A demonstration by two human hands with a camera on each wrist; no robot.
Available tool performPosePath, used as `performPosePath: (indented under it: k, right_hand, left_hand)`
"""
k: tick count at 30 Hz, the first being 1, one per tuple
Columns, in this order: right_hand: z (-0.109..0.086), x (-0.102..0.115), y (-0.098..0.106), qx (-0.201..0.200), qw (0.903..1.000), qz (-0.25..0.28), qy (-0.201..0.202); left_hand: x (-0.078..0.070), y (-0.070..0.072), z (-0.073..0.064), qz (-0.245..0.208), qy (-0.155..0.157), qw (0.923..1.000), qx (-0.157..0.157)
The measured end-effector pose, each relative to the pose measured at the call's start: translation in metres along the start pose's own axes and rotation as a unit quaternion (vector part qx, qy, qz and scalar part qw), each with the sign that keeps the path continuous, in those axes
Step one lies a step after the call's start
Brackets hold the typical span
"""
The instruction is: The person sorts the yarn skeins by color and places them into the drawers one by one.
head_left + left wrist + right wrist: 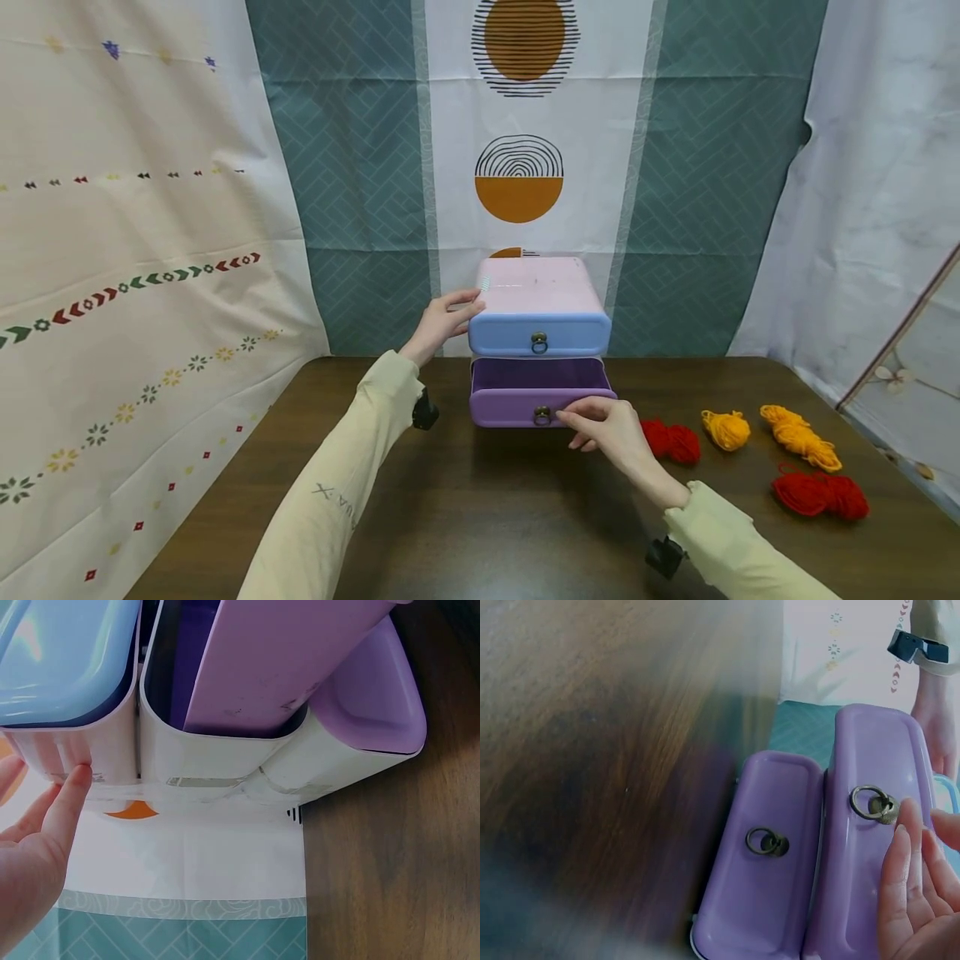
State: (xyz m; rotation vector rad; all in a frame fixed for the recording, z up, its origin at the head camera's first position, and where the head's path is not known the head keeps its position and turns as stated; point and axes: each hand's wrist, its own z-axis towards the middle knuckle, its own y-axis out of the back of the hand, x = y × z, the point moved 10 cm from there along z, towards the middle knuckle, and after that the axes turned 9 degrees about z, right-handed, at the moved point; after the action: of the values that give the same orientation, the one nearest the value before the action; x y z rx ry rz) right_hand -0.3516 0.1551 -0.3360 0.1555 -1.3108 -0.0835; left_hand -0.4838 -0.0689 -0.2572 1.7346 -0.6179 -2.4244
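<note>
A small drawer cabinet (536, 287) with a pale pink top stands on the table. Its blue top drawer (495, 335) is closed. The purple middle drawer (501, 408) is pulled out, showing a dark purple interior, and below it a purple bottom drawer (761, 900) is closed. My left hand (442, 323) rests its fingertips against the cabinet's left side, beside the blue drawer. My right hand (606, 425) is at the middle drawer's front, with straight fingers close beside its brass ring pull (868, 802); the ring hangs free of them.
Right of the cabinet lie a red yarn bundle (671, 442), partly behind my right hand, a yellow yarn ball (726, 431), a twisted yellow skein (801, 437) and another red skein (821, 493). A patterned curtain (360, 208) hangs behind the brown table (450, 517).
</note>
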Motion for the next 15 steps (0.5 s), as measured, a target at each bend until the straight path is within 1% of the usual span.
performPosePath:
  k: [3, 7, 8, 10, 12, 14, 15]
  right_hand:
    - [-0.001, 0.002, 0.001, 0.002, 1.0, -0.001, -0.003]
    - [-0.004, 0.005, 0.001, 0.018, 0.9998, 0.006, 0.001]
    - [-0.004, 0.005, 0.001, 0.022, 0.9997, 0.009, 0.003]
    - [-0.004, 0.004, 0.002, 0.031, 0.9994, 0.013, 0.011]
    - [-0.004, 0.002, 0.005, 0.037, 0.999, 0.017, 0.017]
    - [-0.005, 0.002, 0.008, 0.038, 0.9988, 0.022, 0.022]
    - [-0.006, 0.004, 0.01, 0.036, 0.9986, 0.027, 0.027]
  left_hand:
    - [-0.001, 0.0, -0.001, -0.009, 0.005, 0.9999, 0.008]
    - [-0.013, -0.001, -0.01, -0.01, 0.015, 0.9997, 0.016]
    - [-0.013, -0.001, -0.01, -0.009, 0.014, 0.9998, 0.014]
    - [-0.011, 0.0, -0.009, -0.003, 0.013, 0.9999, 0.008]
    - [-0.005, 0.001, -0.005, 0.0, 0.009, 1.0, 0.002]
    - [0.002, 0.001, 0.0, 0.001, 0.003, 1.0, -0.004]
    - [0.002, 0.001, 0.0, 0.002, 0.003, 1.0, -0.004]
